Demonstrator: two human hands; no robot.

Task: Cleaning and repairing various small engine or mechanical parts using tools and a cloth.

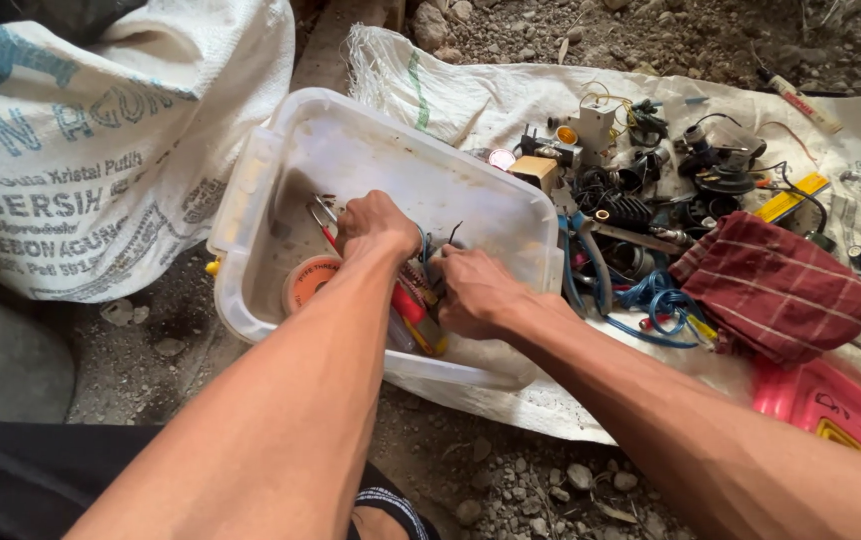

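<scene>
Both hands reach into the tub (pixel 281 150); sack (pixel 101 150) lies left, parts pile (pixel 651 190) and cloth (pixel 776 285) right.

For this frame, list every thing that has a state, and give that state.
plastic tub: open, no lid on, tools inside
left hand: inside the tub, closed among the tools
right hand: inside the tub, fingers curled on small items
red checked cloth: crumpled over the parts
printed sack: bulging, full
white sack sheet: spread flat on the ground

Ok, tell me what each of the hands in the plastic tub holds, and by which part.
Left hand closes around the red-handled pliers, at the handles. Right hand is curled among small items; its hold cannot be told.
</scene>
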